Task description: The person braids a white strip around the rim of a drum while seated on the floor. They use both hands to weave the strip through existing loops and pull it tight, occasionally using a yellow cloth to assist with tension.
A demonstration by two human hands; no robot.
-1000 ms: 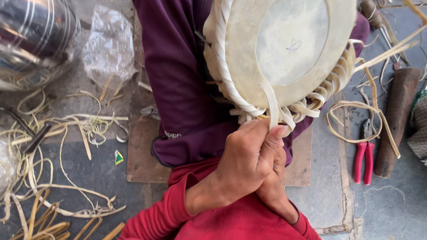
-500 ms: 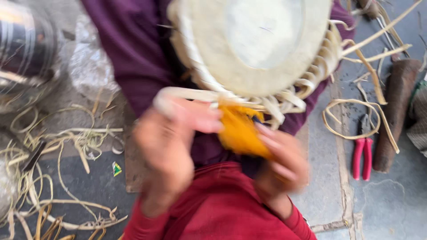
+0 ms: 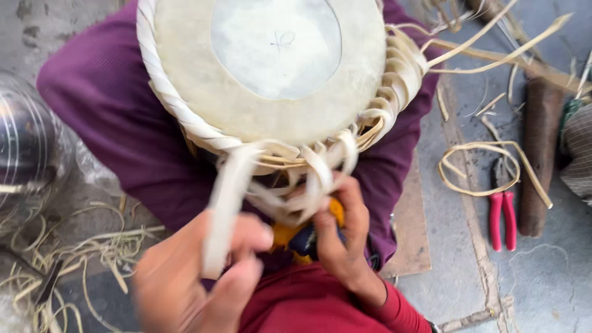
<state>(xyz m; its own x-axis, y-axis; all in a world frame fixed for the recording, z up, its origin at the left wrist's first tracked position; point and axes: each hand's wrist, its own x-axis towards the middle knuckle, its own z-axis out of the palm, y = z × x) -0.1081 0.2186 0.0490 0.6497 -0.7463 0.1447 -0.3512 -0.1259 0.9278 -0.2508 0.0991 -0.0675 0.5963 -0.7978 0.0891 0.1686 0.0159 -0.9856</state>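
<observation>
A round drum [image 3: 271,68] with a pale skin head and a braided hide rim rests on my lap, against purple trousers. My left hand [image 3: 197,277], blurred, grips a flat pale hide strap [image 3: 225,203] that runs up to the braided rim. My right hand [image 3: 342,240] is closed around a yellow-and-dark tool handle [image 3: 302,237] just under the drum's rim, among the loose lacing loops.
Red-handled pliers [image 3: 502,216] lie on the stone floor at right, beside a brown cylindrical piece [image 3: 539,160] and a loose loop of strap [image 3: 478,169]. Scraps of hide strip [image 3: 74,259] litter the floor at left, near a shiny metal vessel [image 3: 24,148].
My hands were clasped together below the rim; they have since separated. The left now pulls a strap down and leftward, and the right holds the yellow tool at the lacing.
</observation>
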